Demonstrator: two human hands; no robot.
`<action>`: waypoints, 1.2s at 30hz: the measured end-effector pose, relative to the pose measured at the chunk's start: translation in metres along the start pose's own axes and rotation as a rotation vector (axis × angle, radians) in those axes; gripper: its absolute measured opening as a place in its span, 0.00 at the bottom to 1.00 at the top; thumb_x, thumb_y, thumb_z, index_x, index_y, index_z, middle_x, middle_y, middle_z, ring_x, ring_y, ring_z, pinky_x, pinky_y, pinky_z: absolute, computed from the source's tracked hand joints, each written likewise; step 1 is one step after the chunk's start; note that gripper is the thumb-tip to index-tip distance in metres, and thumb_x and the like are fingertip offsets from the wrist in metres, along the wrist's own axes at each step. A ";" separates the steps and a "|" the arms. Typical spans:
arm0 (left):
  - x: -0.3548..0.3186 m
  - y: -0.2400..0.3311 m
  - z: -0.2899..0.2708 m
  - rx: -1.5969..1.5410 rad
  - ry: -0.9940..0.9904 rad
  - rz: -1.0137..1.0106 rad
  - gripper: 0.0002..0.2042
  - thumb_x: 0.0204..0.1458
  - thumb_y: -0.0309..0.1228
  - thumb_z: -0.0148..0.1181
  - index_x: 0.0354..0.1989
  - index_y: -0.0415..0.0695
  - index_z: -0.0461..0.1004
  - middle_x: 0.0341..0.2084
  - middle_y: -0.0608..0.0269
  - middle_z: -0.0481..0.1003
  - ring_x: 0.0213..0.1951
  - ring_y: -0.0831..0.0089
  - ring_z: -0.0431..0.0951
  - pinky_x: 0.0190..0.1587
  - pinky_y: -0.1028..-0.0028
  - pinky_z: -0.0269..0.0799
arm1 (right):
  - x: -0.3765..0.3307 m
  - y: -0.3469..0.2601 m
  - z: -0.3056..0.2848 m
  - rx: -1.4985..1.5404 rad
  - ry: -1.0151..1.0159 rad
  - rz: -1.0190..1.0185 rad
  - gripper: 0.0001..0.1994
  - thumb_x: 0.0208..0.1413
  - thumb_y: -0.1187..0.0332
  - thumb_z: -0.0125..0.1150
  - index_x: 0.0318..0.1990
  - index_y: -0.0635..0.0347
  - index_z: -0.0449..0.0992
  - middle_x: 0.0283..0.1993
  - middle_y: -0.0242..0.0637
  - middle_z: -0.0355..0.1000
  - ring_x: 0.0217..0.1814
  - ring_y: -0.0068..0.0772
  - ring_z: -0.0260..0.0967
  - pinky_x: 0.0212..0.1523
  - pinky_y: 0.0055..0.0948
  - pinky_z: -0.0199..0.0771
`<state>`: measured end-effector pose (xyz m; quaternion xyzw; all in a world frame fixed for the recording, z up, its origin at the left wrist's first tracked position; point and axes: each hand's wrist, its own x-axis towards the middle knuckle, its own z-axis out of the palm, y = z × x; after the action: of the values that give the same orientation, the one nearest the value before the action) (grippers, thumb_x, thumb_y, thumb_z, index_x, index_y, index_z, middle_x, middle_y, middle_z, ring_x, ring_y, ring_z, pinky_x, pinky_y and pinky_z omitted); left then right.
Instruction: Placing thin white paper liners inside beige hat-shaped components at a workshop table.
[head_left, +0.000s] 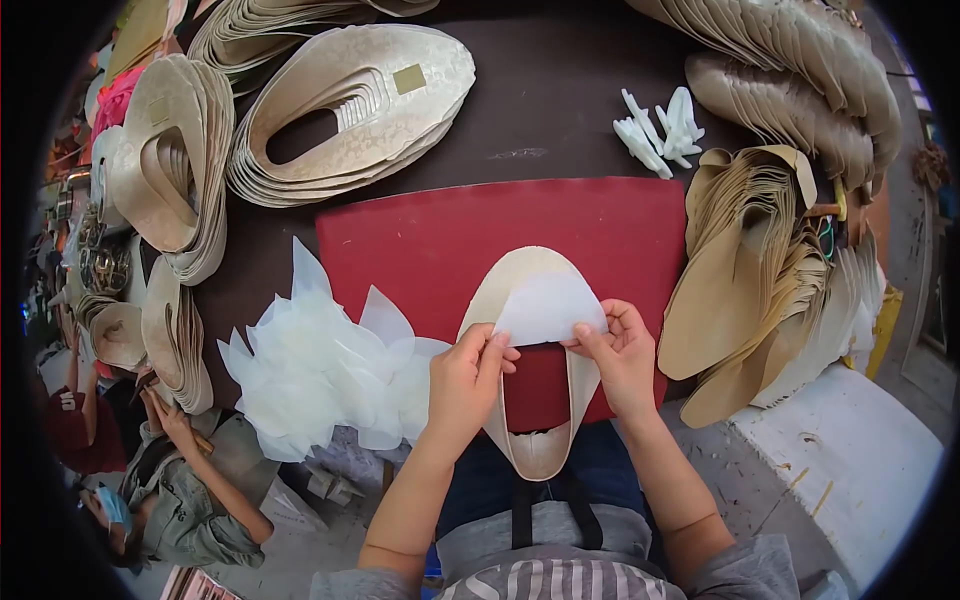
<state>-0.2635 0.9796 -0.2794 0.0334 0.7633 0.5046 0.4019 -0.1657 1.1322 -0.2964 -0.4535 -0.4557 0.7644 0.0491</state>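
A cream shoe upper (490, 290) lies in front of me, toe pointing away, partly on the red mat (400, 235) with its heel end hanging over the near edge. Across the inside of its toe sits a thin white curved stiffener piece (550, 308). My left hand (470, 375) pinches the lower left corner of this piece between thumb and fingers. At the opposite corner my right hand (622, 360) does the same, its thumb on top and its fingers bent around the upper's edge. Red mat shows through the upper's opening.
Left of the upper is a loose heap of translucent white pieces (335, 375). Nested beige uppers (430, 90) are stacked at the far left. Tan shoe-shaped pieces (715, 285) fan out at right, with small white strips (665, 130) beyond the mat. A co-worker (200, 510) is at lower left.
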 end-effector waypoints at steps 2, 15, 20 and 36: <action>0.005 0.001 -0.002 0.103 -0.017 -0.066 0.09 0.59 0.30 0.50 0.40 0.37 0.73 0.28 0.58 0.78 0.29 0.73 0.77 0.30 0.78 0.69 | 0.000 0.000 0.002 -0.107 0.030 -0.026 0.13 0.54 0.79 0.58 0.46 0.69 0.65 0.40 0.44 0.70 0.32 0.28 0.73 0.37 0.19 0.76; 0.026 0.007 -0.003 0.108 0.134 -0.221 0.09 0.56 0.30 0.55 0.28 0.36 0.73 0.15 0.64 0.74 0.17 0.78 0.74 0.23 0.81 0.68 | 0.008 -0.002 0.010 -0.410 0.213 -0.008 0.05 0.54 0.75 0.61 0.33 0.69 0.73 0.24 0.36 0.72 0.23 0.22 0.72 0.27 0.14 0.72; 0.028 0.005 -0.003 0.058 0.133 -0.246 0.10 0.56 0.30 0.55 0.27 0.36 0.73 0.15 0.64 0.74 0.17 0.78 0.74 0.23 0.81 0.68 | 0.008 -0.001 0.011 -0.462 0.224 -0.015 0.05 0.54 0.75 0.61 0.32 0.69 0.73 0.23 0.35 0.72 0.21 0.21 0.71 0.25 0.13 0.72; 0.024 0.002 0.005 0.906 0.363 0.046 0.07 0.51 0.28 0.59 0.28 0.36 0.71 0.26 0.59 0.72 0.27 0.72 0.73 0.28 0.74 0.70 | 0.007 -0.016 0.005 -1.194 0.336 -0.174 0.06 0.48 0.73 0.65 0.31 0.64 0.75 0.22 0.32 0.69 0.23 0.22 0.66 0.24 0.18 0.66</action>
<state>-0.2772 0.9950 -0.2921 0.1331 0.9631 0.1279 0.1960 -0.1789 1.1416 -0.2887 -0.4780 -0.8255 0.2894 -0.0798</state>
